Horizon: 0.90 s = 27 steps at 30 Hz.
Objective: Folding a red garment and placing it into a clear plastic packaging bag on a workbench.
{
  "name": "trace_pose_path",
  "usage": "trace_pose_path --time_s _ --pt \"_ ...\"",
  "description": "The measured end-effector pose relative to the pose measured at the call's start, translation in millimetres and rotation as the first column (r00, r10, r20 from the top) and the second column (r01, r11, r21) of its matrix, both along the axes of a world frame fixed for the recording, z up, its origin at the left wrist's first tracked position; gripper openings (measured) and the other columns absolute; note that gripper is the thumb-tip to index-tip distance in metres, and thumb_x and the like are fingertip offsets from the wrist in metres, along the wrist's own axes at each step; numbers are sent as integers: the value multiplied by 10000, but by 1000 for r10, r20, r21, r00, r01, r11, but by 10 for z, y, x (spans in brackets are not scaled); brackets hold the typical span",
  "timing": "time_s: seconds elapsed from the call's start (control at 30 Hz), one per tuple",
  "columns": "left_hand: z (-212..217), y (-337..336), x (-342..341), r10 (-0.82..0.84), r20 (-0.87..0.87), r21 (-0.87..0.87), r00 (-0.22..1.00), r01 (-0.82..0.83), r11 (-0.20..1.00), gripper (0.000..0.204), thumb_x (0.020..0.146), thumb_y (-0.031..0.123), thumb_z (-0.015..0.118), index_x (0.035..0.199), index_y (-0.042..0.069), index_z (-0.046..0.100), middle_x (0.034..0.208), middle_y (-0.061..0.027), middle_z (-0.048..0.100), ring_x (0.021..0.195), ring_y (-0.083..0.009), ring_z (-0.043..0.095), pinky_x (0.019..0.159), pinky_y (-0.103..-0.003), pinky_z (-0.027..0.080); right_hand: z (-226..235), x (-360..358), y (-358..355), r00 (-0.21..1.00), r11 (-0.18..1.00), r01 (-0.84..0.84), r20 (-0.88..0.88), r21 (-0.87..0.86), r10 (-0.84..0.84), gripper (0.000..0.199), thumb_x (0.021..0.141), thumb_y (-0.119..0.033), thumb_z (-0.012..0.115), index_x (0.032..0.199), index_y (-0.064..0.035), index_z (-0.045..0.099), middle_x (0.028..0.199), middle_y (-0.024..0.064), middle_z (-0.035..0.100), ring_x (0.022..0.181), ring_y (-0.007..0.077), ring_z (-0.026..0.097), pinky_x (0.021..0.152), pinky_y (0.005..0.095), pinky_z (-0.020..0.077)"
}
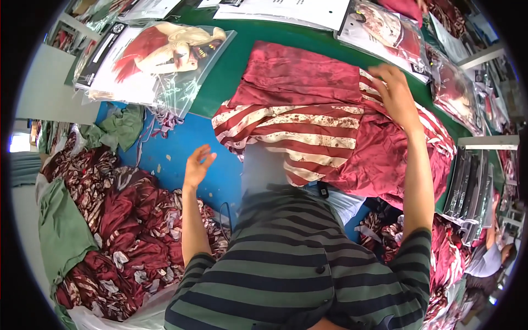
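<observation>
Striped green-and-navy shirt (297, 264) nearest, at lower centre. Red garment with cream stripes (324, 137) spread on green and blue worktop (220, 82), just beyond shirt. Right hand (393, 91) flat on garment's far right part, fingers spread, not clenched. Left hand (197, 165) left of garment, raised, open, holding nothing. Bagged costume pack (159, 58) beyond-left of garment. Heap of red fabric (115, 220) near-left.

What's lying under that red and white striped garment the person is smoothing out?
The striped garment lies on a table: green surface shows behind it, blue to its left. The right hand rests on it. Anything directly beneath is covered.
</observation>
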<state>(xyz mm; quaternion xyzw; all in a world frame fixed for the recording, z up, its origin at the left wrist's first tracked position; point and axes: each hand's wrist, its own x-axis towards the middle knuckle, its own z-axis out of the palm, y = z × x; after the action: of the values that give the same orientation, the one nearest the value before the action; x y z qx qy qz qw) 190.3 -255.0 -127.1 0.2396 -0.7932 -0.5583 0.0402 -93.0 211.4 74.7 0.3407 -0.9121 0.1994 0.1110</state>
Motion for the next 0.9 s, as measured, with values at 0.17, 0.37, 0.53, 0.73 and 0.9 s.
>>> trace_pose_path --time_s 0.17,0.37,0.53,0.73,0.9 --pt "1001 479 -646 -35 -189 276 981 87 957 346 938 200 703 1194 -30 666 985 -92 725 880 -174 667 796 -265 530 -329 -816 401 976 969 130 147 210 -163 386 989 -301 592 1234 -6 636 1180 154 657 1000 332 636 883 377 492" --pt "1292 327 -2429 -106 -52 -18 993 105 994 540 964 446 619 1212 -33 650 1078 -109 682 879 -188 633 789 -288 554 -397 -640 1869 866 767 466 -47 442 -499 477 1000 -442 513 967 7 670 932 202 697 866 414 632 778 459 499" --pt "1133 667 -3248 -303 161 -451 939 343 824 438 945 409 630 1079 -7 662 881 -111 675 790 -260 616 729 -334 518 -673 -103 2682 739 606 659 -234 445 -632 534 994 -552 455 988 -32 581 1006 222 669 963 431 622 826 497 488" --pt "755 1093 -3324 -201 -198 -712 959 0 702 267 978 274 595 1072 25 599 1016 -121 726 846 -343 656 796 -364 516 -928 -7 2754 610 531 784 -245 320 -753 499 966 -556 540 919 -59 512 841 220 687 780 442 665 663 523 510" --pt "809 1138 -3647 -361 -554 -696 751 -180 695 207 1001 195 564 1139 42 558 1133 -119 719 924 -349 678 791 -387 528 -971 -294 2874 600 570 796 -383 202 -702 538 945 -613 541 916 -78 498 713 192 676 618 433 649 521 488 494"
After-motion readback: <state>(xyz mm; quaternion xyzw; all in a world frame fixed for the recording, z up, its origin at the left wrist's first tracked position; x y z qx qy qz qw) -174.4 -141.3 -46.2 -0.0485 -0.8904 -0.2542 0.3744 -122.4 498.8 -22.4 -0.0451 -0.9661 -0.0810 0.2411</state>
